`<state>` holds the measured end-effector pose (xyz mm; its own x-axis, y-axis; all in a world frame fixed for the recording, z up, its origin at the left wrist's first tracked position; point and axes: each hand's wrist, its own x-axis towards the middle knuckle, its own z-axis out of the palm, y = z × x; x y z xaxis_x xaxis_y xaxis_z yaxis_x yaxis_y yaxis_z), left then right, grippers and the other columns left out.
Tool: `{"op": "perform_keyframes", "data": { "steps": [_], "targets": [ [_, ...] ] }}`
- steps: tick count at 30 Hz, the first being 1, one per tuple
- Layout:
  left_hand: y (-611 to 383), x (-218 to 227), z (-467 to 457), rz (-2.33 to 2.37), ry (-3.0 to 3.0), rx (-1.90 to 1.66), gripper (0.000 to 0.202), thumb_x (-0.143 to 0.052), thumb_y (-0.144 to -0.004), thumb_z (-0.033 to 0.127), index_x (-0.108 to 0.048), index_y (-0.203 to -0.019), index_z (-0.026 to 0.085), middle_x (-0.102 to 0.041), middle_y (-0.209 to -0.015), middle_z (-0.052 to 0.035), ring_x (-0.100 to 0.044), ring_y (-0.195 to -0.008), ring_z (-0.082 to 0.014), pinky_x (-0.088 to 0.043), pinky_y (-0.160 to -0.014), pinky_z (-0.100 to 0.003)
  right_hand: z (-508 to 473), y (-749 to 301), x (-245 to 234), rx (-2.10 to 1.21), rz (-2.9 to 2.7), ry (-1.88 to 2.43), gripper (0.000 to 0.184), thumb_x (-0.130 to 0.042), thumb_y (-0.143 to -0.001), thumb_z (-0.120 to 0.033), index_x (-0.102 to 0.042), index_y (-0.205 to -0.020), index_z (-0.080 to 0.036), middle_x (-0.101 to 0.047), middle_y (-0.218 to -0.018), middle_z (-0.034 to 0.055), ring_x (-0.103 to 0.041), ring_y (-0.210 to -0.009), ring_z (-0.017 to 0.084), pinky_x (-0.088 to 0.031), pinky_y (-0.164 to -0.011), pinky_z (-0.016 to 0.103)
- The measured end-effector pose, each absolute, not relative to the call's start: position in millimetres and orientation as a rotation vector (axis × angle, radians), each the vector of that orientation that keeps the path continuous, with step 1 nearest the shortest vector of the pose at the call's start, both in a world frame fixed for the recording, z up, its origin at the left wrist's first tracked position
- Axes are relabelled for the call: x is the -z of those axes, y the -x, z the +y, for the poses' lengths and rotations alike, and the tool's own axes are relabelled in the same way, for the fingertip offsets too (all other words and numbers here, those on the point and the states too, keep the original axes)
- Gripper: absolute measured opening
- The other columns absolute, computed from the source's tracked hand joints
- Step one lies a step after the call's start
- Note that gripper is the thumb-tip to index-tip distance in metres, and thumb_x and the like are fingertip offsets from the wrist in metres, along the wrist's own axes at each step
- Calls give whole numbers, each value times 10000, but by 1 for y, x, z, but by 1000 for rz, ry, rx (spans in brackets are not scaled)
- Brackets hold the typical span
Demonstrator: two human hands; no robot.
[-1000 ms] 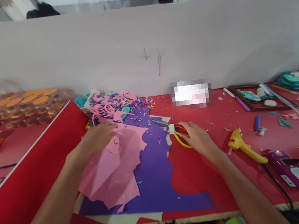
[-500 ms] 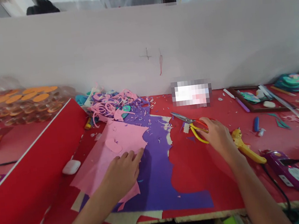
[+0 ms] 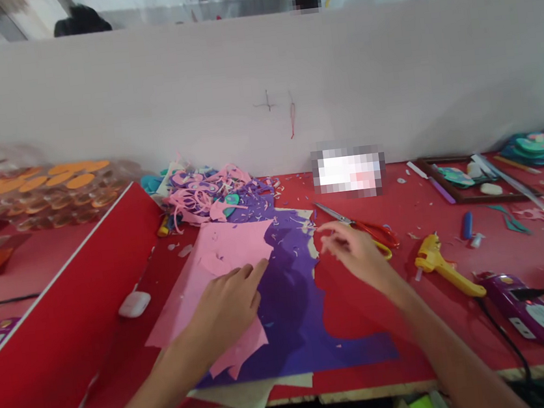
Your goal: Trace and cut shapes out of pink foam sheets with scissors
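My left hand [image 3: 231, 300] lies on a pink sheet [image 3: 204, 254] with ragged cut edges, its fingers stretched out. Beneath that sheet spreads a larger purple sheet [image 3: 290, 320] with curved cut-outs along its right side. My right hand [image 3: 351, 250] hangs above the right edge of the purple sheet, empty, its fingers loosely bent and apart. Just behind it, scissors [image 3: 336, 213] with red and yellow handles rest on the table, partly covered by the hand.
A heap of pink and purple scraps [image 3: 212, 194] lies against the white partition [image 3: 166, 98]. On the right are a yellow glue gun [image 3: 443, 266], a purple device with a cable [image 3: 527, 309] and a brown tray [image 3: 477, 194]. A red board [image 3: 68, 312] leans at left beside a white case [image 3: 135, 304].
My right hand has let go of the scissors and moved left towards the sheets. The scissors now lie on the table. My left hand and the sheets have shifted slightly to the right.
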<state>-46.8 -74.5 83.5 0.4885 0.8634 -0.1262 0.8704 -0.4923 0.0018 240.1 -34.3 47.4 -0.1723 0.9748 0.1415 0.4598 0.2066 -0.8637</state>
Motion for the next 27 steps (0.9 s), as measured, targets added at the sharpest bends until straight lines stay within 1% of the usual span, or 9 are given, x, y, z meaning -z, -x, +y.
{"op": "perform_keyframes", "data": {
  "steps": [3, 6, 8, 11, 13, 16, 18, 23, 27],
  "targets": [
    [36, -90, -75, 1506, -2640, 97, 555, -445, -905, 144, -493, -1454, 205, -715, -1180, -163, -719, -1001, -275, -530, -834, -378, -35, -202, -36, -1287, -1648, 1266, 423, -566, -952, -494, -537, -1302, -257, -762, -845, 45, -696, -669, 199, -556, -570, 314],
    [30, -85, -76, 1423, -2636, 71, 455, -414, -945, 141, -542, -1377, 203, -705, -1213, -162, -716, -1023, -268, -530, -852, -380, -34, -171, -17, -1569, -1442, 1159, 521, -591, -929, -516, -459, -1361, -256, -746, -853, 30, -699, -681, 174, -587, -554, 289],
    [35, -78, -72, 1389, -2629, 29, 401, -398, -975, 159, -562, -1338, 210, -698, -1239, -151, -708, -1040, -258, -529, -874, -379, -32, -159, -7, -1643, -1354, 1120, 551, -645, -891, -468, -444, -1357, -253, -715, -802, -4, -684, -636, 158, -591, -523, 275],
    [60, -68, -56, 1551, -2605, -70, 364, -372, -1004, 198, -599, -1289, 199, -691, -1252, -145, -674, -1094, -267, -509, -943, -408, -32, -148, 1, -1544, -1371, 1147, 601, -680, -847, -335, -429, -1390, -277, -652, -756, -59, -656, -574, 132, -583, -495, 251],
    [85, -63, -42, 1740, -2589, -122, 352, -388, -1019, 267, -612, -1280, 190, -662, -1298, -158, -625, -1179, -295, -477, -1001, -434, -33, -142, 1, -1469, -1444, 1148, 555, -659, -847, -276, -476, -1371, -290, -640, -778, -56, -649, -557, 118, -563, -480, 231],
    [119, -56, -22, 1925, -2446, -89, 349, -480, -968, 330, -621, -1257, 193, -672, -1252, -151, -638, -1131, -296, -484, -966, -407, -35, -133, -2, -1411, -1606, 1113, 288, -633, -857, -215, -644, -1142, -257, -615, -766, -35, -651, -541, 112, -514, -474, 217],
    [131, -50, -13, 1871, -2348, -177, 322, -491, -939, 367, -645, -1164, 195, -694, -1192, -125, -647, -1089, -270, -492, -939, -368, -35, -128, -4, -1344, -1685, 1115, 176, -617, -853, -158, -687, -993, -239, -583, -709, -37, -645, -526, 114, -483, -486, 220],
    [131, -46, -9, 1669, -2167, -348, 315, -419, -927, 435, -619, -868, 198, -730, -946, -59, -659, -903, -214, -488, -791, -287, -35, -128, -8, -1288, -1681, 1140, 249, -542, -846, -99, -708, -969, -237, -577, -687, -37, -650, -520, 120, -479, -532, 237],
    [140, -53, -7, 1762, -2127, -430, 357, -401, -902, 499, -600, -922, 203, -731, -912, -43, -659, -846, -210, -482, -771, -276, -34, -147, -14, -1227, -1623, 1181, 303, -498, -812, -95, -708, -987, -224, -649, -807, -6, -618, -538, 110, -497, -550, 247]
  ]
}}
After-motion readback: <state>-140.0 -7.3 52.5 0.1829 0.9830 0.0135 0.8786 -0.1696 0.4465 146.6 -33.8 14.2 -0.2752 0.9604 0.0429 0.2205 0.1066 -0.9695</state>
